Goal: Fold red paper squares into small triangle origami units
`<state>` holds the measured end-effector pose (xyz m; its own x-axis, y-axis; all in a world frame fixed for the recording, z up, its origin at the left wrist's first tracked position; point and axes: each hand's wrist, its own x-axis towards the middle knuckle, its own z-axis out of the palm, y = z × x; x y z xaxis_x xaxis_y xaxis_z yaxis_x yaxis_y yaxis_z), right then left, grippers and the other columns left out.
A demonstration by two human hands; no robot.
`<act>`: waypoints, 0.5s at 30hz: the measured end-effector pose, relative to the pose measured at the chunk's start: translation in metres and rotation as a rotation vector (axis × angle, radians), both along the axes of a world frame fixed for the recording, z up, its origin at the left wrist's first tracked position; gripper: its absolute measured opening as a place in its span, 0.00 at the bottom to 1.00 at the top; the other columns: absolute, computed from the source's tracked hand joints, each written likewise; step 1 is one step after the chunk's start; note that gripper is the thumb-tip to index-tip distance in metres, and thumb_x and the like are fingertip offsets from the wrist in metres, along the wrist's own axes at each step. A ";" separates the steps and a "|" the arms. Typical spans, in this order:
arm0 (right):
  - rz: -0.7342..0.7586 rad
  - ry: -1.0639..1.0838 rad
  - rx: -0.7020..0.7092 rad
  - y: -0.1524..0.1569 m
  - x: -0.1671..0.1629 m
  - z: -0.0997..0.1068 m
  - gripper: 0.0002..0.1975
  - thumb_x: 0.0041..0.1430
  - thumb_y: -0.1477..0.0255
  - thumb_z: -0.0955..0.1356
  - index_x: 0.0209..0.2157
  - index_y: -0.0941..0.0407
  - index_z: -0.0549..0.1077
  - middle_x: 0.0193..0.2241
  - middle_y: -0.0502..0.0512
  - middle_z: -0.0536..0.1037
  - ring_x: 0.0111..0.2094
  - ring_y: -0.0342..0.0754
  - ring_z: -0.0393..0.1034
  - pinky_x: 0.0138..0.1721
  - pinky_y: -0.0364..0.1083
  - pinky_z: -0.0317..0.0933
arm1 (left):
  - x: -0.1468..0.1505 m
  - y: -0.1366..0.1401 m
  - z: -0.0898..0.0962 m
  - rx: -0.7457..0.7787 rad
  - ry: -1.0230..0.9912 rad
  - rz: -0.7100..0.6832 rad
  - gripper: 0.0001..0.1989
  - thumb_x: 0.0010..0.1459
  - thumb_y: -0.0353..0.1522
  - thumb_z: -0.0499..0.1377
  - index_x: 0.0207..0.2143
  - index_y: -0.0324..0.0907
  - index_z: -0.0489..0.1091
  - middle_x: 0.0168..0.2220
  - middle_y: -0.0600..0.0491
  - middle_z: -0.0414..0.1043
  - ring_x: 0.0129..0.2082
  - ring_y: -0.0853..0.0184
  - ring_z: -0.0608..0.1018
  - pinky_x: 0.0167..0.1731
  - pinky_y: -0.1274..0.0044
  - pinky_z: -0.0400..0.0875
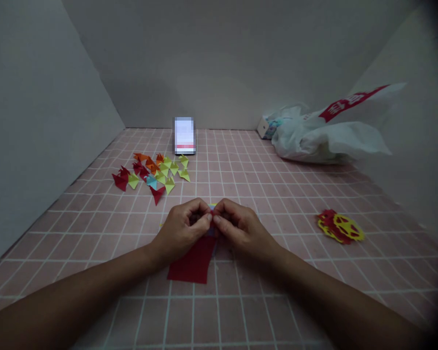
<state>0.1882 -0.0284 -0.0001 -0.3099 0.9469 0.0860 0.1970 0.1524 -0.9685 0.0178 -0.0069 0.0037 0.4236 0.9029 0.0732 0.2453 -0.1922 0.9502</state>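
My left hand (184,226) and my right hand (239,226) meet fingertip to fingertip over the middle of the table. Both pinch a small piece of red paper (212,214) between thumb and forefinger; most of it is hidden by the fingers. Beneath my left hand a flat red paper sheet (190,265) lies on the cloth, its upper part covered. A bluish and yellow edge of something shows behind the fingertips, too little to name.
Several folded paper cranes (162,172) in red, orange, yellow and blue stand at the left. Behind them is a phone (184,136), propped up. Red and yellow paper cutouts (340,227) lie at the right. A white plastic bag (314,141) rests by the back wall.
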 end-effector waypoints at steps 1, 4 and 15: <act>-0.002 -0.001 0.000 0.000 0.000 0.000 0.06 0.61 0.72 0.64 0.29 0.56 0.66 0.23 0.48 0.67 0.25 0.42 0.59 0.27 0.42 0.54 | -0.001 0.000 -0.001 0.007 0.006 -0.008 0.06 0.57 0.32 0.55 0.28 0.41 0.66 0.23 0.58 0.65 0.24 0.71 0.68 0.25 0.79 0.63; -0.008 -0.001 -0.009 0.001 0.000 -0.001 0.07 0.62 0.72 0.63 0.29 0.55 0.65 0.22 0.47 0.66 0.24 0.42 0.59 0.26 0.42 0.54 | -0.002 0.001 -0.003 0.024 0.011 -0.036 0.06 0.59 0.32 0.55 0.30 0.40 0.67 0.25 0.57 0.67 0.24 0.71 0.69 0.25 0.80 0.63; 0.001 0.041 -0.051 0.001 0.001 -0.001 0.05 0.59 0.72 0.64 0.28 0.55 0.65 0.22 0.47 0.66 0.24 0.42 0.59 0.27 0.42 0.54 | 0.000 0.001 -0.001 0.078 0.068 -0.009 0.06 0.57 0.30 0.55 0.28 0.40 0.67 0.24 0.57 0.68 0.25 0.71 0.69 0.25 0.79 0.63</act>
<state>0.1887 -0.0271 -0.0010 -0.3084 0.9499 0.0504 0.1569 0.1030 -0.9822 0.0176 -0.0061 0.0025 0.4377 0.8919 0.1140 0.3067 -0.2673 0.9135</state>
